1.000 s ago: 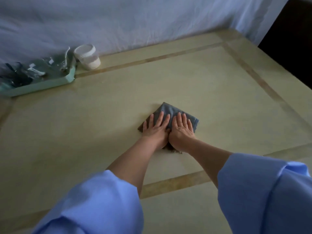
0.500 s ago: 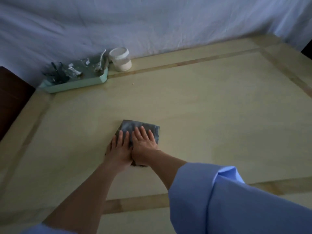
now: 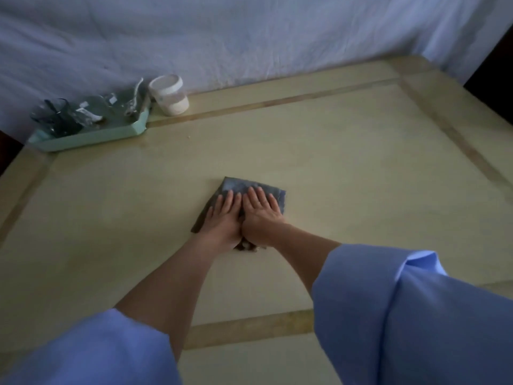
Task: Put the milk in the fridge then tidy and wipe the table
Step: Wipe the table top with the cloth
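Pale wooden table (image 3: 333,168) with darker inlaid strips, backed by white draped fabric (image 3: 249,37). Two hands press flat, side by side, on one folded grey cloth (image 3: 238,186) mid-table: left hand (image 3: 222,218) and right hand (image 3: 261,215), fingers extended and slightly spread. One mint tray (image 3: 91,137) of glassware and one white jar (image 3: 169,94) sit far left.

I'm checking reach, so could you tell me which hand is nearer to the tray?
Left. The left hand lies flat on the cloth on the side toward the tray at the table's far left; the right hand presses beside it, farther away.
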### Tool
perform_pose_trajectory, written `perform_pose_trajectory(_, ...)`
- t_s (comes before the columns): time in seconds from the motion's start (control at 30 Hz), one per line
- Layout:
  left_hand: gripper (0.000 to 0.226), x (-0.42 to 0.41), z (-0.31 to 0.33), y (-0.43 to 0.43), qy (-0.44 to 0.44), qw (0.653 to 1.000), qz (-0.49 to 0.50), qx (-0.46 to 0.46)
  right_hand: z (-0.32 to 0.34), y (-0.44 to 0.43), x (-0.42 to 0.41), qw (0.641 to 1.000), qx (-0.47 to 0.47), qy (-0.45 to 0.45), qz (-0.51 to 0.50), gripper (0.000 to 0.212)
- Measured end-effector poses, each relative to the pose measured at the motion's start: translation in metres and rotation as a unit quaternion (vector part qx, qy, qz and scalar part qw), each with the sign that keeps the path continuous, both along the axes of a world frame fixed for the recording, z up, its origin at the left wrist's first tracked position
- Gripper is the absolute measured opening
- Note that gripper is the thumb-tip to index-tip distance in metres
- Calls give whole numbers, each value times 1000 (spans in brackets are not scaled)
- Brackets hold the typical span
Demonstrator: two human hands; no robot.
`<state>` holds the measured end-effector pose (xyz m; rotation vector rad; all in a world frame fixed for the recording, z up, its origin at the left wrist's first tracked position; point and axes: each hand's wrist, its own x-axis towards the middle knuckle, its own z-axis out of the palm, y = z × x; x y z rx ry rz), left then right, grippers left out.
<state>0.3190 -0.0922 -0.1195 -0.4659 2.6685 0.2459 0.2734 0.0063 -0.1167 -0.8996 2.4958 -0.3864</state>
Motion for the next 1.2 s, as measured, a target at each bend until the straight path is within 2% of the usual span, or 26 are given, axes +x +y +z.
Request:
perform_pose_trajectory(0.27, 70, -70, 5, 137, -10, 995, -89, 39, 3, 142, -48, 994, 50, -1, -92, 62)
perform_pose_trajectory(0.5, 69, -66, 0, 162, -4, 999, -41, 12, 5, 165, -51, 996, 11, -16, -82, 60)
perform_pose_trajectory(0.77, 60, -72, -6, 101, 57, 998, 2, 14, -4, 103, -78, 1000, 9, -2, -30, 63)
perform_pose_trajectory(1.2, 71, -174, 1, -69, 28, 999, -16, -39, -7, -84, -179, 998, 5, 14, -57, 61)
